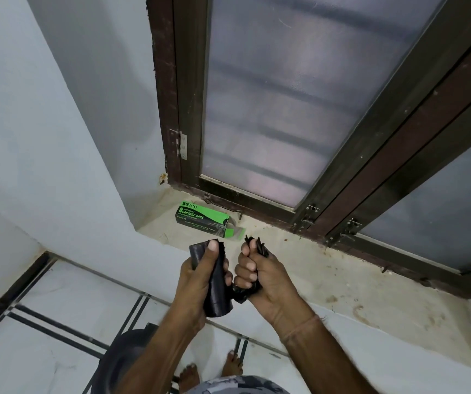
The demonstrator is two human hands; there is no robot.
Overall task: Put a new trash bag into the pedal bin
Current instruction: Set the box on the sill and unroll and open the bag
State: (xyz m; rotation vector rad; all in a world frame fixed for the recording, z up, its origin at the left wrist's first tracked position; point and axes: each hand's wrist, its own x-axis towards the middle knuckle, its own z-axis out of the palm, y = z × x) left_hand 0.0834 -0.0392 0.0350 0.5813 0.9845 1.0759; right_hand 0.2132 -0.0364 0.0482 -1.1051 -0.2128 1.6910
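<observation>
My left hand (200, 277) grips a black roll of trash bags (216, 294), thumb on top near its upper end. My right hand (257, 275) is clenched around a crumpled black bag end (260, 245) that pokes out above the fist and still joins the roll below. Both hands are held close together in front of the window ledge. The dark round pedal bin (120, 362) stands on the floor at lower left, partly hidden by my left forearm; its lid state cannot be told.
A green and black garbage bag box (200, 218) lies open on the stained window ledge (328, 274). Behind it is a brown-framed frosted window (279, 109). White walls close in on the left. My bare feet (214, 371) stand on white floor tiles beside the bin.
</observation>
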